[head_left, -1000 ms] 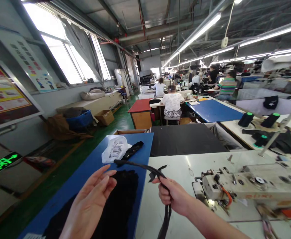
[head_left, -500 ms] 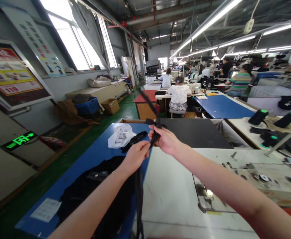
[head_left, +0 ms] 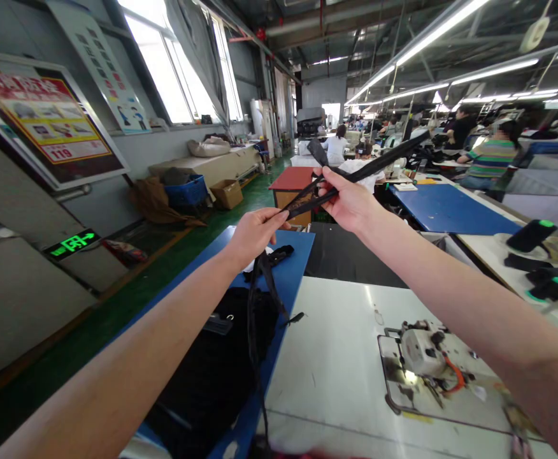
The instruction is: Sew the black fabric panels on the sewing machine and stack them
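A long black fabric strip [head_left: 379, 164] runs between my two hands, raised above the tables. My left hand [head_left: 256, 233] pinches it, and its loose ends hang below that hand over the blue table. My right hand [head_left: 348, 197] grips the strip farther along, with one length sticking out to the upper right and a short end to the upper left. Below my left arm lies a black garment [head_left: 212, 366] on the blue table [head_left: 302, 245]. A smaller black piece [head_left: 279, 255] lies behind the hanging ends.
A white sewing table [head_left: 324, 344] with a sewing machine [head_left: 422, 350] stands at the right, under my right forearm. Black thread cones [head_left: 530, 236] stand farther right. Beyond are a red-topped cabinet [head_left: 288, 178], another blue table [head_left: 455, 209] and several people at work.
Both hands have risen and moved apart, stretching the strip between them. The strip now points to the upper right. The view has turned slightly left.
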`<state>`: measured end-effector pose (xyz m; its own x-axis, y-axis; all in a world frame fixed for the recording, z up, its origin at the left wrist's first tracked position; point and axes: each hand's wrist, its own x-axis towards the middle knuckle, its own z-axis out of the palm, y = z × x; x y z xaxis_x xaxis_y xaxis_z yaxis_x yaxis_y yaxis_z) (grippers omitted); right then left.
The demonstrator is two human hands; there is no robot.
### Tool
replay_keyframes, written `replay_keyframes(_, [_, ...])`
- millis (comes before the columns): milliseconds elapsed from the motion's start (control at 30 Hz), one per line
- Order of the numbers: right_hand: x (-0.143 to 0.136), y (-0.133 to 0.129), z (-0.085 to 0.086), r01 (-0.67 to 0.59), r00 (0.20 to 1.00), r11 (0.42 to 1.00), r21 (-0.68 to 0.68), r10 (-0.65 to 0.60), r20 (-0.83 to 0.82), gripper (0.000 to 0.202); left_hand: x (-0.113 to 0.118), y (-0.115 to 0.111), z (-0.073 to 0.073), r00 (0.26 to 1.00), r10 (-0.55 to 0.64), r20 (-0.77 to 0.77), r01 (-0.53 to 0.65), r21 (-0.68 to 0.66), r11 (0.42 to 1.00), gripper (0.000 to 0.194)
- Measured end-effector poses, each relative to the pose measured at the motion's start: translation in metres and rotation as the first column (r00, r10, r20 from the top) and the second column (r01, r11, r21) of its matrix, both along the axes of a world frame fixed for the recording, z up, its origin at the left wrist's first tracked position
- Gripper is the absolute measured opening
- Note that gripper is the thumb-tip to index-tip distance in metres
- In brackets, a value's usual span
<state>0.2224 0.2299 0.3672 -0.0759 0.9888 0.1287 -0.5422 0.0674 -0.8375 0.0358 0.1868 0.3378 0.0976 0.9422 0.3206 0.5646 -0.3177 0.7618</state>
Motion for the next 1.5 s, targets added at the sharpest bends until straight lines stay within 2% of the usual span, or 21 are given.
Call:
replay_keyframes(133, [0.003, 0.003, 0.004, -0.033, 0.998, 0.997, 0.063, 0.030, 0.050, 0.013, -0.001, 0.007, 0.001, 0.997, -0.044, 0.068, 0.044, 0.002, 0.999, 0.043])
replay_keyframes(267, [0.005, 0.003, -0.002, -0.095, 0.992, 0.993, 0.075, 0.088, 0.090, 0.020, -0.002, 0.009, 0.002, 0.971, -0.085, 0.226, 0.114, -0.117, 0.987, 0.044])
replay_keyframes(367, [0.001, 0.002, -0.018, -0.134, 0.986, 0.988, 0.074, 0.126, 0.108, 0.028, 0.000, 0.005, 0.002, 0.959, -0.115, 0.260, 0.176, -0.226, 0.958, 0.041])
replay_keyframes(467, [-0.007, 0.000, -0.041, -0.196, 0.973, 0.979, 0.051, 0.188, 0.134, 0.035, 0.009, 0.001, -0.001, 0.933, -0.192, 0.303, 0.289, -0.320, 0.902, 0.036])
replay_keyframes(533, [-0.012, -0.003, -0.056, -0.243, 0.959, 0.970, 0.028, 0.236, 0.160, 0.040, 0.018, 0.000, -0.006, 0.906, -0.183, 0.381, 0.328, -0.361, 0.873, 0.032])
replay_keyframes(633, [-0.013, -0.006, -0.070, -0.286, 0.946, 0.958, -0.021, 0.286, 0.150, 0.046, 0.026, 0.004, -0.016, 0.871, -0.083, 0.484, 0.295, -0.380, 0.877, 0.033])
replay_keyframes(767, [-0.007, -0.010, -0.083, -0.254, 0.953, 0.949, -0.187, 0.278, 0.120, 0.045, 0.025, 0.013, -0.028, 0.863, -0.012, 0.506, 0.218, -0.350, 0.911, 0.037])
replay_keyframes(833, [-0.009, -0.015, -0.094, -0.229, 0.946, 0.939, -0.257, 0.277, 0.168, 0.045, 0.023, 0.018, -0.033, 0.857, 0.025, 0.514, 0.158, -0.310, 0.938, 0.040])
replay_keyframes(933, [-0.023, -0.023, -0.116, -0.235, 0.901, 0.929, -0.285, 0.318, 0.294, 0.045, 0.026, 0.026, -0.040, 0.848, 0.090, 0.523, 0.046, -0.241, 0.969, 0.039])
replay_keyframes(1067, [-0.044, -0.028, -0.139, -0.264, 0.834, 0.919, -0.293, 0.370, 0.408, 0.041, 0.041, 0.027, -0.050, 0.852, 0.132, 0.507, 0.001, -0.252, 0.968, 0.034])
replay_keyframes(1200, [-0.051, -0.025, -0.141, -0.321, 0.794, 0.855, -0.407, 0.477, 0.377, 0.038, 0.052, 0.025, -0.059, 0.827, 0.117, 0.550, 0.050, -0.279, 0.959, 0.036])
replay_keyframes(1300, [-0.049, -0.023, -0.137, -0.351, 0.776, 0.845, -0.405, 0.504, 0.380, 0.036, 0.051, 0.028, -0.065, 0.814, 0.139, 0.565, 0.014, -0.258, 0.966, 0.035])
replay_keyframes(1367, [-0.043, -0.020, -0.134, -0.356, 0.772, 0.854, -0.378, 0.497, 0.396, 0.030, 0.047, 0.032, -0.067, 0.815, 0.163, 0.555, -0.019, -0.257, 0.966, 0.035])
replay_keyframes(1433, [-0.034, -0.017, -0.130, -0.339, 0.817, 0.893, -0.297, 0.436, 0.377, 0.018, 0.044, 0.034, -0.069, 0.820, 0.174, 0.545, -0.026, -0.268, 0.963, 0.035])
replay_keyframes(1500, [-0.024, -0.013, -0.126, -0.301, 0.894, 0.940, -0.161, 0.337, 0.294, 0.031, 0.044, 0.035, -0.071, 0.829, 0.171, 0.533, -0.008, -0.294, 0.956, 0.035])
